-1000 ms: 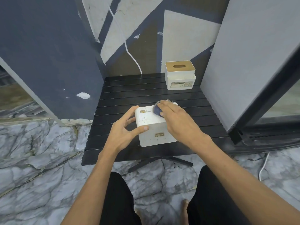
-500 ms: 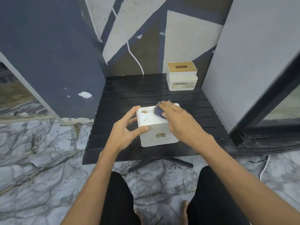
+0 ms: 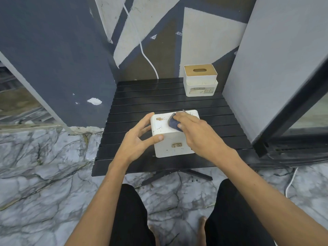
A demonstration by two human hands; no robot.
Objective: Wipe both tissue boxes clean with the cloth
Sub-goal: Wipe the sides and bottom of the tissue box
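Note:
A white tissue box [image 3: 166, 137] with brown stains stands near the front of the black slatted table [image 3: 142, 96]. My left hand [image 3: 138, 141] grips its left side, thumb on the front face and fingers on the far left edge. My right hand [image 3: 193, 130] presses a dark blue cloth [image 3: 173, 123] onto the top of this box, and most of the cloth is hidden under the fingers. A second white tissue box [image 3: 200, 82] with a wooden slotted lid stands at the table's back right corner, untouched.
Painted walls close in on the table from the left [image 3: 53, 59] and back, and a grey panel [image 3: 276, 59] with a black frame stands at the right. A white cable [image 3: 147, 57] hangs down the back wall. Marble floor [image 3: 44, 183] lies below, with my legs.
My right hand with the cloth has slid slightly left across the top of the near box. My left hand keeps its hold on the box's side.

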